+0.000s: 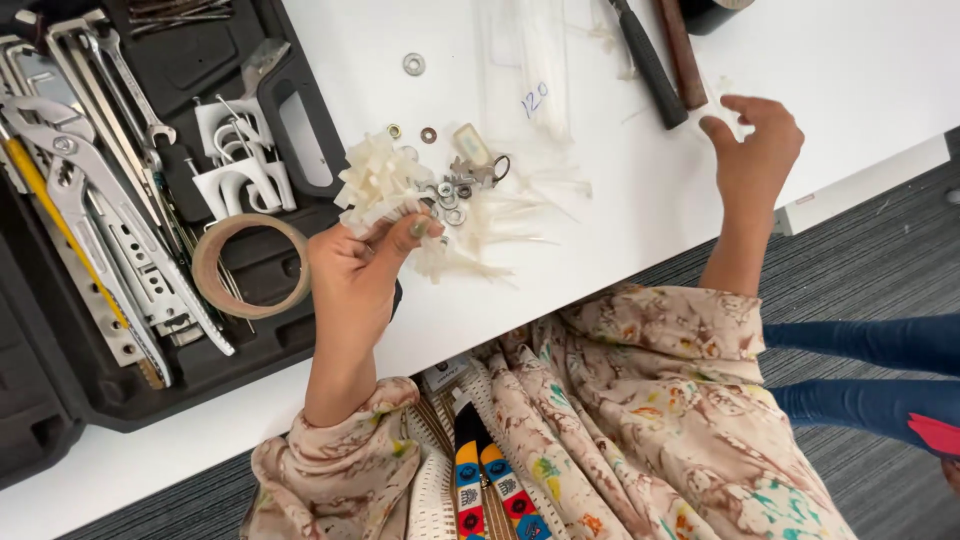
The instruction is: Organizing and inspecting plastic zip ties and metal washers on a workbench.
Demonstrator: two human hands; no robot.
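While my left hand point(352, 268) pinches a bunch of white cable ties point(378, 185) over the table point(860, 70), right hand point(755, 145) half open, fingertips on a small white piece point(722, 105), near tool handles point(665, 60).

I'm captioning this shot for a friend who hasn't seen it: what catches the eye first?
The left hand grips a bunch of white cable ties at centre, above scattered washers. An open black tool case with a tape roll fills the left; the right hand reaches near two tool handles.
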